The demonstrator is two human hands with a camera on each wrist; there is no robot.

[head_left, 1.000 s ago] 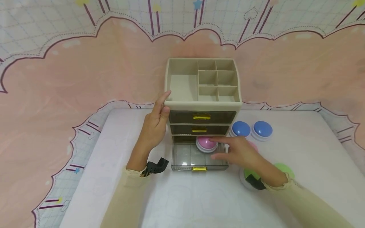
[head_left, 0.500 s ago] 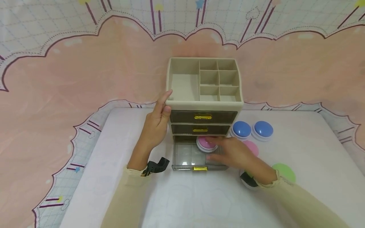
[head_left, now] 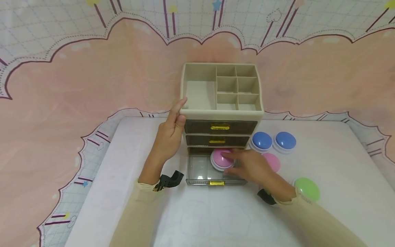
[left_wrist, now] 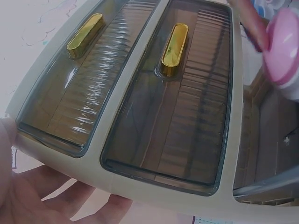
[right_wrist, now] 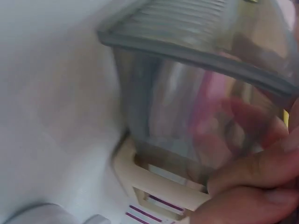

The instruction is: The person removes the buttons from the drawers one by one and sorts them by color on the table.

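A beige desktop organizer (head_left: 222,112) stands on the white table, its lowest smoky clear drawer (head_left: 197,168) pulled out. Inside that drawer is a dome-topped pink push button (head_left: 220,158) with a round white base. My right hand (head_left: 253,168) reaches in from the right and holds this button, a finger on the dome and the thumb low at the near side. In the right wrist view, fingers (right_wrist: 252,172) partly show through the drawer wall. My left hand (head_left: 166,140) rests against the organizer's left side, index finger extended up to the top rim, thumb by the front corner.
Two blue push buttons (head_left: 262,140) sit right of the organizer. Another pink one (head_left: 272,162) and a green one (head_left: 307,188) lie nearer, partly hidden by the right arm. Two upper drawers (head_left: 200,127) with gold handles are pushed in. A patterned cloth (head_left: 123,68) hangs behind.
My right hand has closed in on the pink button and shifted slightly left. The button has moved a little toward the front of the drawer. The left hand stays put.
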